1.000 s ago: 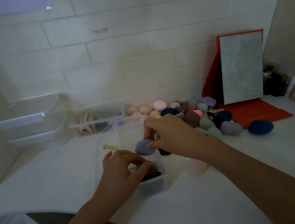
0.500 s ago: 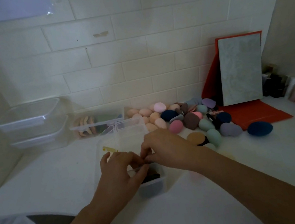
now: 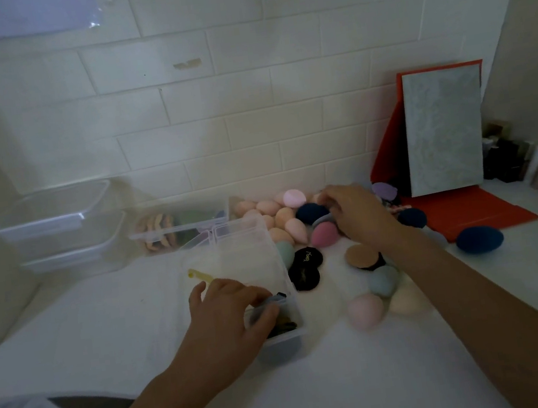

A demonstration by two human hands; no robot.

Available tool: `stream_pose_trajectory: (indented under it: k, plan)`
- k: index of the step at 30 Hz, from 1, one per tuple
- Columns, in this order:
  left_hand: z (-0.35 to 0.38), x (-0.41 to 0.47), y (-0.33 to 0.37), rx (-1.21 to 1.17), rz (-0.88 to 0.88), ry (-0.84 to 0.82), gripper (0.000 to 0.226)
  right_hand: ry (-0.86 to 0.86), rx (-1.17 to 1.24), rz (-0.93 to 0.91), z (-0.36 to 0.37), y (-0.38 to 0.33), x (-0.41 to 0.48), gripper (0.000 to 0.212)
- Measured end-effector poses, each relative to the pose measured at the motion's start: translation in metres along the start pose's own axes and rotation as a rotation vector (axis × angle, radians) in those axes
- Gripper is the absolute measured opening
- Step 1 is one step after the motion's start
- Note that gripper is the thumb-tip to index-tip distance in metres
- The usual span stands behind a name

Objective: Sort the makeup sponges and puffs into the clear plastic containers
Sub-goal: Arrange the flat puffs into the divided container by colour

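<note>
- Across the lower half of the frame lies the white counter (image 3: 104, 323). All the things sit on it.
- At the right edge a red folder (image 3: 469, 210) leans on the wall, out of the way.
- At the far left two empty tubs (image 3: 54, 213) are stacked, waiting for more things.
- In the middle sits the clear box (image 3: 243, 252) with its lid open. Its near corner, low in the frame, has dark things in it. The rest of it looks bare.
- Behind it, a bit to the left, a second box (image 3: 180, 225) already has flat puffs standing in a row.
- Right of the middle is the big pile of sponges (image 3: 283, 219): peach, pink, green and dark blue. Lots are still loose, so I think the job is not near done.
- The right grip (image 3: 359, 215) has changed the most. A moment ago it was at the clear box with a grey-blue sponge. Now it is back over the top of the pile, beside a dark blue sponge (image 3: 310, 213). Its fingers bend down into the pile. I cannot tell if it has hold of one yet.
- The left grip (image 3: 228, 320) has stayed at the near end of the clear box, fingers bent over the edge and thumb dipped inside. I cannot tell if it pinches anything.
- That grey-blue sponge is no longer in the right grip. I think it went into the near corner, so one more is sorted and the next pick is starting.
- A black puff (image 3: 306, 267) lies just right of the clear box, easy to reach.
</note>
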State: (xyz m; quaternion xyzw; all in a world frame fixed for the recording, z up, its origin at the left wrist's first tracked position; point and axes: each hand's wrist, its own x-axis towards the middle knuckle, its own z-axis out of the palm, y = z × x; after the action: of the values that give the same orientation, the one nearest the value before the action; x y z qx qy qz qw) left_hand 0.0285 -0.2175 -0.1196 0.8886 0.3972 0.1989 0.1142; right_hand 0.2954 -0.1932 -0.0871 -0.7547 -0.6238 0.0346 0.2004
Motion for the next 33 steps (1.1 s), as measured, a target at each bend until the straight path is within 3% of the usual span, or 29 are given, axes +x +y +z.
stream_pose_trajectory:
  k: [5, 9, 14, 16, 19, 23, 29, 33]
  plan:
    - [-0.002, 0.002, 0.0, 0.019, -0.006, -0.062, 0.067, 0.033, 0.033, 0.014, 0.023, 0.023, 0.005, 0.031]
    - [-0.003, 0.003, 0.002, -0.031, -0.014, -0.109, 0.056, 0.071, 0.025, 0.009, 0.027, 0.031, 0.008, 0.027]
    - [-0.001, 0.003, 0.002, -0.096, -0.024, -0.066, 0.061, 0.245, 0.174, -0.104, -0.003, 0.007, -0.001, 0.021]
    - [-0.001, 0.003, 0.003, -0.107, -0.021, -0.05, 0.065, 0.163, 0.322, -0.169, -0.02, -0.015, -0.008, 0.023]
    - [-0.001, 0.004, 0.002, -0.092, -0.004, -0.049, 0.064, -0.115, 0.453, -0.304, -0.034, -0.045, -0.026, 0.024]
    - [0.001, 0.005, -0.002, -0.08, 0.003, -0.045, 0.06, -0.298, 0.238, -0.444, -0.029, -0.07, -0.048, 0.02]
    - [0.003, 0.005, -0.002, -0.08, 0.004, 0.015, 0.062, -0.204, 0.016, -0.515, -0.02, -0.087, -0.059, 0.018]
    - [0.003, 0.004, -0.003, -0.073, 0.027, 0.037, 0.059, -0.23, -0.054, -0.544, -0.014, -0.091, -0.061, 0.02]
